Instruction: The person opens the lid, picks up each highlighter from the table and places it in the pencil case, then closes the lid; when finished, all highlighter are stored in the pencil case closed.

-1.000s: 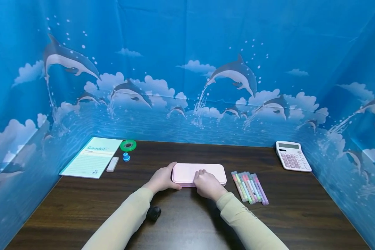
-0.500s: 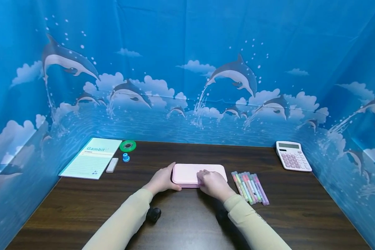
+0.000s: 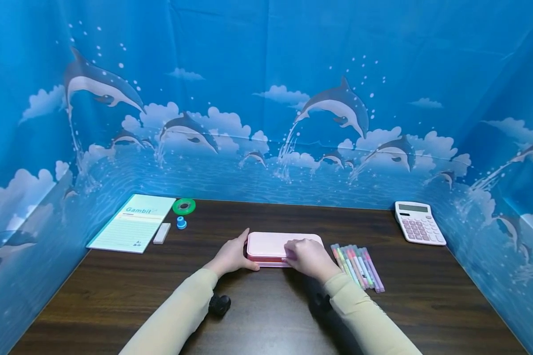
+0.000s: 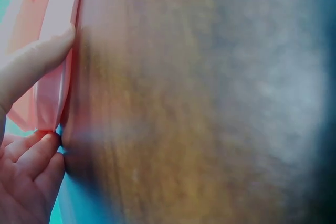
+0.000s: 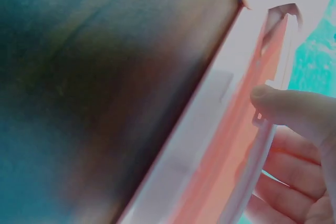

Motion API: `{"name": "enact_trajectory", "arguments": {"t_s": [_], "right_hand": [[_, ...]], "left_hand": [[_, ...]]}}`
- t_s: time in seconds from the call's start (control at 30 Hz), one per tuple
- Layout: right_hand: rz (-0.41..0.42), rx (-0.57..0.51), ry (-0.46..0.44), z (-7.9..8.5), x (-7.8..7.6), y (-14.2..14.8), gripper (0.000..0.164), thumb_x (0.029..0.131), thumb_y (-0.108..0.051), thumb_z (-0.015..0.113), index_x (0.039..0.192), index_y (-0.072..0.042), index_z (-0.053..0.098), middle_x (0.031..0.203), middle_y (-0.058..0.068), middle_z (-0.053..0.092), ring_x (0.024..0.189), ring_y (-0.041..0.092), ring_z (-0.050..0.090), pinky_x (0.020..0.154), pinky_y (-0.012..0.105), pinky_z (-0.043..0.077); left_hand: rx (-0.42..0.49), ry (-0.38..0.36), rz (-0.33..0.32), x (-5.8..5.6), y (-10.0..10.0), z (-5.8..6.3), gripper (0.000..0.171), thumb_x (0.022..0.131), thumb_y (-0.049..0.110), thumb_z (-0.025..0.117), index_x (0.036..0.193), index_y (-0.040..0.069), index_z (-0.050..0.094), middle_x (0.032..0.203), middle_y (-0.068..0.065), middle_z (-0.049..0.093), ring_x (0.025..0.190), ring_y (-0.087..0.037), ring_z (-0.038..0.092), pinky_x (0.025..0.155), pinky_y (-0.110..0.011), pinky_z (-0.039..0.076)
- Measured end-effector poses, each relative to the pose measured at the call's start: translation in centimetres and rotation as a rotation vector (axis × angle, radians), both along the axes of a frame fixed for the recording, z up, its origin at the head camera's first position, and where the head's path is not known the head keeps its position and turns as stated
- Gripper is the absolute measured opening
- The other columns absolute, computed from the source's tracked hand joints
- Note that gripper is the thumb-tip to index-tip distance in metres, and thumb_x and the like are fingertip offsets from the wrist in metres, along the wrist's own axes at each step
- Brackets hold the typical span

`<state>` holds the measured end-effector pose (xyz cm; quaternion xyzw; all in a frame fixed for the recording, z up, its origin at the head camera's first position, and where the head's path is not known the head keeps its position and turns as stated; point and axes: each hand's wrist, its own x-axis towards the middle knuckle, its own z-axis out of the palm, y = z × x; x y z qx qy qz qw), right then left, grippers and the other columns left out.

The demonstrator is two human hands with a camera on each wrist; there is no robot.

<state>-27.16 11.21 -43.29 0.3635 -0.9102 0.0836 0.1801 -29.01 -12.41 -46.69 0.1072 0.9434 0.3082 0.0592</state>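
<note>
A pink pencil case (image 3: pixel 271 241) lies on the dark wooden table, its lid parted from the base along the front. My left hand (image 3: pixel 232 256) grips the left end, with the thumb (image 4: pixel 44 51) along the front side and the fingers at the end wall in the left wrist view. At the front edge, my right hand (image 3: pixel 312 259) pinches the lid by its small latch (image 5: pixel 260 118). Between lid and base a reddish-pink inner band (image 5: pixel 218 174) shows in the right wrist view. The inside of the case is hidden from the head camera.
Several coloured markers (image 3: pixel 357 267) lie side by side right of the case. A calculator (image 3: pixel 419 223) sits at the back right. Back left are a notebook (image 3: pixel 133 223), a white eraser-like block (image 3: pixel 162 233), a green tape roll (image 3: pixel 184 206) and a small blue piece (image 3: pixel 181 223).
My right hand has shifted slightly right along the case front, and the lid's front edge has lifted, exposing a reddish band. My left hand keeps its hold on the left end.
</note>
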Motion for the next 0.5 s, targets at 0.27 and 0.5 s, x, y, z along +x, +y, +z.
{"name": "enact_trajectory", "arguments": {"t_s": [0.27, 0.5], "right_hand": [[-0.13, -0.052, -0.104, 1.2, 0.0, 0.5, 0.021, 0.077, -0.03, 0.079, 0.081, -0.01, 0.071, 0.066, -0.003, 0.064, 0.059, 0.01, 0.055, 0.066, 0.028, 0.052], [-0.227, -0.158, -0.097, 1.9, -0.7, 0.7, 0.027, 0.078, -0.033, 0.077, 0.09, -0.009, 0.074, 0.083, 0.003, 0.072, 0.073, 0.016, 0.067, 0.071, 0.033, 0.055]], "left_hand": [[0.017, 0.021, -0.016, 0.2, 0.2, 0.1, 0.12, 0.062, 0.036, 0.089, 0.15, -0.001, 0.015, 0.14, -0.02, 0.047, 0.124, -0.034, 0.049, 0.102, -0.047, 0.04], [0.014, 0.027, -0.012, 0.3, 0.0, 0.1, 0.121, 0.063, 0.036, 0.089, 0.15, -0.001, 0.014, 0.141, -0.019, 0.047, 0.126, -0.033, 0.048, 0.103, -0.046, 0.039]]}}
